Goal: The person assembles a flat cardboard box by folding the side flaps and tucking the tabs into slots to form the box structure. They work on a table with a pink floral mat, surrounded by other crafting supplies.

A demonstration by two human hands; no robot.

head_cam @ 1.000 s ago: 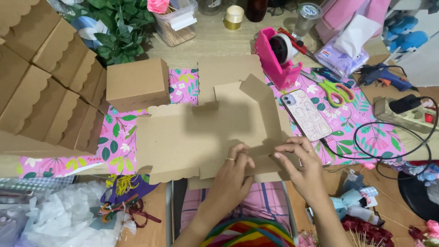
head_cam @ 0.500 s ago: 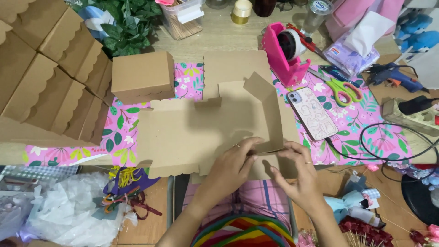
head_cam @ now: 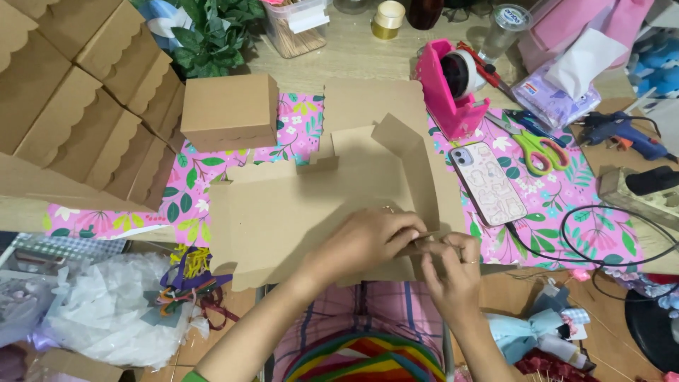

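Brown, thin card: the flat unfolded cardboard box blank (head_cam: 297, 212) on your surface looks light, creasing easily. Your left hand (head_cam: 368, 244) and right hand (head_cam: 449, 272) both pinch its near-right flap; hold along folds.

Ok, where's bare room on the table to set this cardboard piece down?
Bare wood shows between the plant and tape dispenser. A floral mat strip lies free between the closed box and flat cardboard. The right side is crowded: phone, scissors, glue gun, cables.

Both forearms reach forward, the left hand (head_cam: 371, 240) palm-down with fingers bent, its fingertips meeting the pinching right hand (head_cam: 453, 272).
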